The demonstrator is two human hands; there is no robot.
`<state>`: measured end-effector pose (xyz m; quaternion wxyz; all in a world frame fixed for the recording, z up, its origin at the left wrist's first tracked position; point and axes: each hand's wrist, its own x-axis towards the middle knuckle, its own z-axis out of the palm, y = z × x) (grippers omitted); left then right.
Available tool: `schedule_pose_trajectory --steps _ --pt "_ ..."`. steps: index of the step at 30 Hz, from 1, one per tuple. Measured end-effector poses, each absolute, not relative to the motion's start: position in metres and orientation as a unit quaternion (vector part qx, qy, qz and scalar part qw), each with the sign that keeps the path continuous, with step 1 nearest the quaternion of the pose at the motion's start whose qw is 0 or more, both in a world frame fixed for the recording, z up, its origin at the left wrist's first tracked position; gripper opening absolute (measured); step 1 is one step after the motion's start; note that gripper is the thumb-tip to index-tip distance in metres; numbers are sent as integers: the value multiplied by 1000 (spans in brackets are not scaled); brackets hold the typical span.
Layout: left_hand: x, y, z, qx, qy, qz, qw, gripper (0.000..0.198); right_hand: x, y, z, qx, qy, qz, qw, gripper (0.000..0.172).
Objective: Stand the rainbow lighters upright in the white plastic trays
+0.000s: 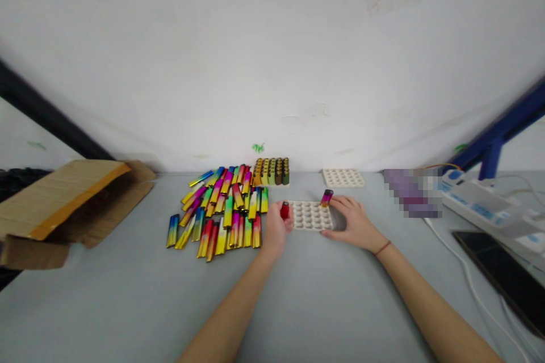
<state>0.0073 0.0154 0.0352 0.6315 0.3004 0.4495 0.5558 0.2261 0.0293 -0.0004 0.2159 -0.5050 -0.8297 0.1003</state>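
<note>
My left hand (275,231) closes around a red lighter (284,211), which sticks up beside the near-left corner of a white moulded tray (310,215) with round hollows. My right hand (351,222) spans the tray's right end, thumb along its near edge and fingers past its far edge. A pink and yellow lighter (326,197) stands upright at the fingertips, and I cannot tell if they hold it. To the left lies a loose pile of rainbow-coloured metallic lighters (223,210). Behind it stands a packed block of upright lighters (270,172).
A second white tray (343,177) lies at the wall. On the grey table (128,306) a cardboard box (68,210) sits far left. To the right are a pixelated object (413,193), a white power strip (477,193), a black tablet (498,278) and white cables.
</note>
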Motion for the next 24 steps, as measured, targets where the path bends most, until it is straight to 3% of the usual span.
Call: schedule_pose_trajectory --steps 24 --pt "-7 22 40 286 440 590 613 37 224 32 -3 -486 -836 106 230 72"
